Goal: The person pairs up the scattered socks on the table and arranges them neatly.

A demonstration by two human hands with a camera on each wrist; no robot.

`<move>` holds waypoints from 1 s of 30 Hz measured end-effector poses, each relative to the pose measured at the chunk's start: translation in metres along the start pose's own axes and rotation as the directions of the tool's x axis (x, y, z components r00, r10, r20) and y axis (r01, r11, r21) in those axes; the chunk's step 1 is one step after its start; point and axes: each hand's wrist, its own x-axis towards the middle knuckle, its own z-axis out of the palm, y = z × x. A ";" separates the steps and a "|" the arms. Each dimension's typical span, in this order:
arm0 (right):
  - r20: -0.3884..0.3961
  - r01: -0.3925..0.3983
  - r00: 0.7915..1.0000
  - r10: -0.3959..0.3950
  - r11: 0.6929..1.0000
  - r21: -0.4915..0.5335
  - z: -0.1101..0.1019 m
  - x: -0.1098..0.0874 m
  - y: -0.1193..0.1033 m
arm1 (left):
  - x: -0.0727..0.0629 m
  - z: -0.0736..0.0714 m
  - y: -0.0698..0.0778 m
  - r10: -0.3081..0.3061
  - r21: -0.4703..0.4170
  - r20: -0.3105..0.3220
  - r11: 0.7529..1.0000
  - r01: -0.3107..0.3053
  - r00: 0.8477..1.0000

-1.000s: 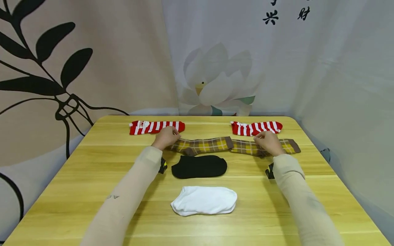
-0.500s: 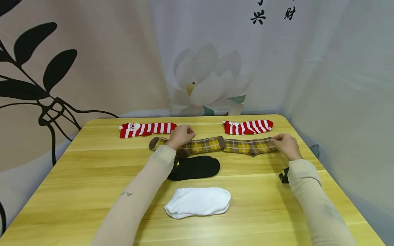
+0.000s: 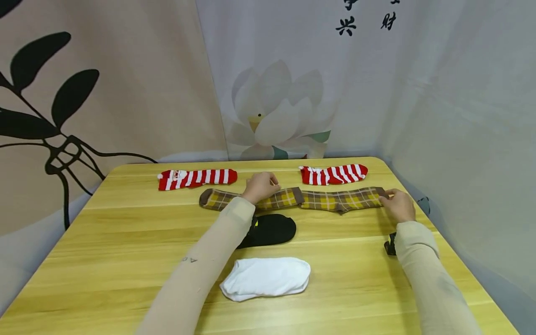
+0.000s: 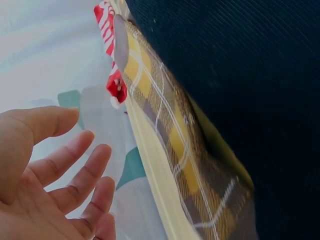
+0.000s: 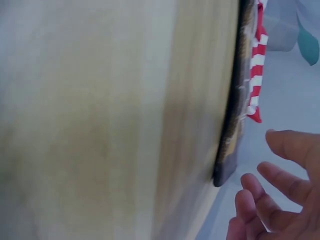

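Two brown and yellow plaid socks lie end to end across the table in the head view. My left hand [image 3: 260, 187] is over the left plaid sock [image 3: 219, 199] and hides part of it. In the left wrist view its fingers are relaxed, apart from the plaid cloth [image 4: 165, 110], and hold nothing. At the right end of the right plaid sock [image 3: 322, 200] is my right hand [image 3: 400, 206]. The right wrist view shows its fingers loosely bent with a gap between them and the sock [image 5: 230, 150].
Red and white striped socks lie behind, one at left [image 3: 209, 177] and one at right [image 3: 335, 175]. A black sock [image 3: 276, 230], partly covered by my left forearm, and white socks [image 3: 268, 278] lie nearer on the wooden table [image 3: 104, 260]. A curtain [image 3: 167, 83] hangs behind.
My left hand has moved right along the left plaid sock, uncovering its left end. My right hand has moved right, from the middle of the right plaid sock to its end. The head view has shifted slightly.
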 end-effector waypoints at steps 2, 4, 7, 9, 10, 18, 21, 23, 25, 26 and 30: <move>0.007 -0.011 1.000 0.011 1.000 -0.010 0.002 0.002 0.003 | 0.002 0.003 0.003 -0.001 -0.006 0.013 1.000 0.001 1.000; 0.025 -0.036 0.999 0.037 0.999 -0.016 0.003 0.003 0.004 | 0.004 0.006 0.006 0.000 -0.010 0.027 1.000 0.000 1.000; 0.065 -0.078 0.995 0.079 0.997 -0.022 0.004 0.006 0.005 | 0.009 0.011 0.013 0.005 -0.009 0.044 1.000 -0.005 0.999; 0.085 -0.092 0.992 0.094 0.995 -0.027 0.004 0.008 0.005 | 0.012 0.015 0.017 0.010 -0.008 0.050 1.000 -0.009 0.999; 0.094 -0.097 0.991 0.099 0.995 -0.025 0.004 0.009 0.005 | 0.014 0.017 0.019 0.010 -0.009 0.051 1.000 -0.010 0.999; 0.136 -0.130 0.982 0.133 0.991 -0.031 0.009 0.013 0.003 | 0.026 0.040 0.034 0.030 0.073 0.065 0.997 -0.035 0.997; 0.136 -0.134 0.981 0.139 0.990 -0.048 0.010 0.015 0.004 | 0.030 0.046 0.038 0.029 0.108 0.059 0.993 -0.035 0.998; 0.146 -0.134 0.979 0.140 0.990 -0.050 0.011 0.015 0.005 | 0.032 0.049 0.042 0.029 0.132 0.057 0.991 -0.036 0.998; 0.157 -0.134 0.977 0.141 0.990 -0.052 0.011 0.015 0.006 | 0.033 0.053 0.045 0.032 0.154 0.060 0.987 -0.041 0.998; 0.163 -0.135 0.976 0.142 0.989 -0.054 0.010 0.015 0.007 | 0.034 0.054 0.046 0.033 0.166 0.064 0.985 -0.044 0.997; 0.162 -0.144 0.975 0.152 0.988 -0.060 0.009 0.016 0.008 | 0.038 0.062 0.048 0.035 0.193 0.084 0.980 -0.051 0.996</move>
